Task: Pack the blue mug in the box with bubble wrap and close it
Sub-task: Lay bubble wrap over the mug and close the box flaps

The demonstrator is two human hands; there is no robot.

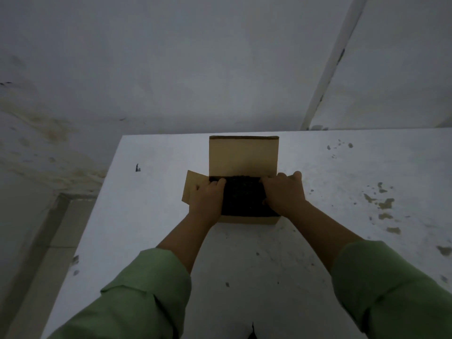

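both hands (pixel 206 198) (pixel 283 192) press what looks like dark wrap (pixel 242 195) in box (pixel 244 155).

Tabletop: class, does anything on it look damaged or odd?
Yes. The white table is chipped and stained, with brownish patches at its right side and dark specks nearer the person. The box looks intact.

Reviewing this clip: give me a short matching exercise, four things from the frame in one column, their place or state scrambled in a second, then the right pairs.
1. brown cardboard box's far flap
2. dark bubbly wrap
3. left hand
4. box's left side flap

A. fills the box's opening
B. stands upright
C. folded outward
D. fingertips on the wrap's left edge

Pairs: 1-B, 2-A, 3-D, 4-C
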